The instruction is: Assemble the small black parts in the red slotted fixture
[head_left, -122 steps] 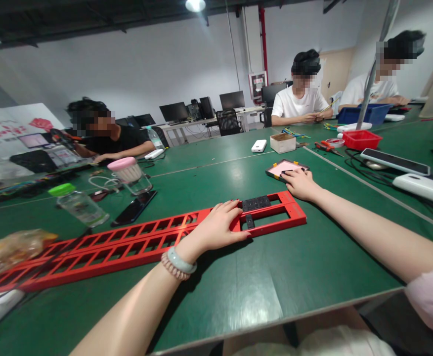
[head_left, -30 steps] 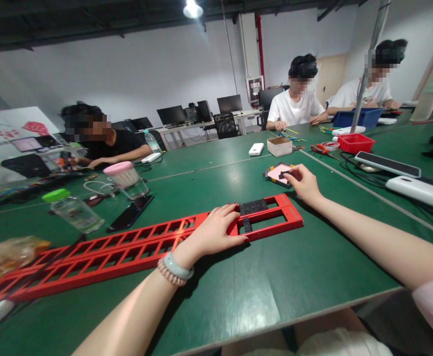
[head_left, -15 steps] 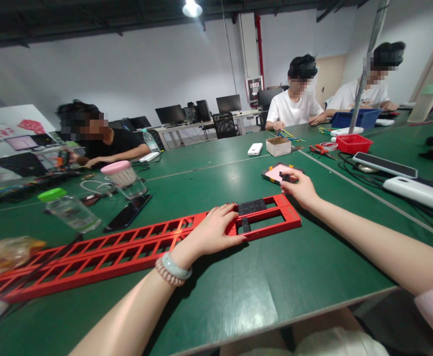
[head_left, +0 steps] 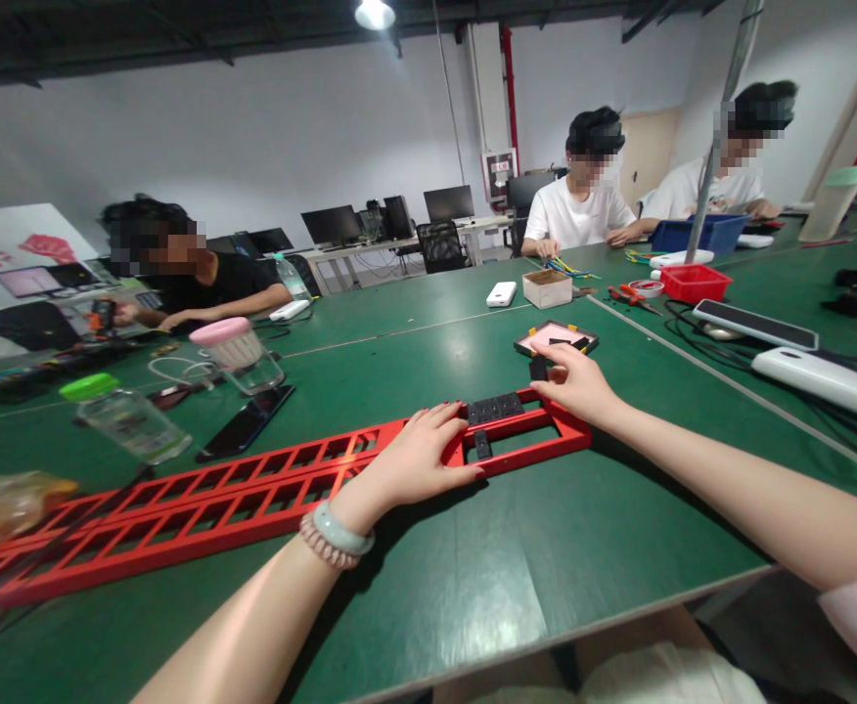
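Note:
A long red metal frame [head_left: 252,484] with many open slots lies across the green table [head_left: 487,577]. My left hand [head_left: 418,455] lies flat on its right part, fingers spread beside a row of small black blocks [head_left: 494,408] seated in the frame. My right hand [head_left: 575,384] hovers over the frame's far right end and pinches one small black block [head_left: 538,368]. Just beyond it sits a pink tray [head_left: 555,339] with more black blocks.
A phone [head_left: 245,420], two lidded jars [head_left: 234,354] and cables lie to the left. A small cardboard box [head_left: 547,287], red bin [head_left: 693,282], blue bin, tools and white devices [head_left: 825,372] lie to the right. Three other people sit at the table's far sides.
My right hand picked a black block from the pink tray and drew it back toward the frame's right end. My left hand stayed on the frame.

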Tool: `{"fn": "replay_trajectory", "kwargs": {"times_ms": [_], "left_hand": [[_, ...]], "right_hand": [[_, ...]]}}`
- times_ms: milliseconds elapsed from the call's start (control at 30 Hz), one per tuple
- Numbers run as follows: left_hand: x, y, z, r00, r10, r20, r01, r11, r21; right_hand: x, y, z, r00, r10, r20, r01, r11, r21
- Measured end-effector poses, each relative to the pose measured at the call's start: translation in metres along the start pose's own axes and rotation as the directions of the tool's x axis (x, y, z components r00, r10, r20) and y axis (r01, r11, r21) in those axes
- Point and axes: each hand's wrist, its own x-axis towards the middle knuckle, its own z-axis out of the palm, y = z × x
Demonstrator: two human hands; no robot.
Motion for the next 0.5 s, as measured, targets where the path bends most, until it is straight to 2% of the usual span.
{"fn": "replay_trajectory", "kwargs": {"times_ms": [67, 133, 200, 500], "left_hand": [[0.000, 0.000, 0.000, 1.000, 0.001, 0.000, -0.001, 1.000, 0.002], [0.000, 0.000, 0.000, 1.000, 0.004, 0.004, -0.004, 1.000, 0.008], [0.000, 0.001, -0.001, 1.000, 0.004, 0.003, -0.004, 1.000, 0.010], [0.001, 0.004, -0.004, 1.000, -0.003, -0.001, 0.003, 1.000, -0.006]], "right_hand": [[-0.004, -0.010, -0.001, 0.983, -0.152, 0.101, 0.156, 0.987, -0.037], [-0.009, -0.018, -0.002, 0.939, -0.280, 0.197, 0.292, 0.956, -0.029], [-0.014, -0.025, -0.001, 0.896, -0.362, 0.256, 0.375, 0.927, -0.005], [-0.028, -0.043, 0.012, 0.791, -0.473, 0.388, 0.543, 0.835, -0.088]]}}
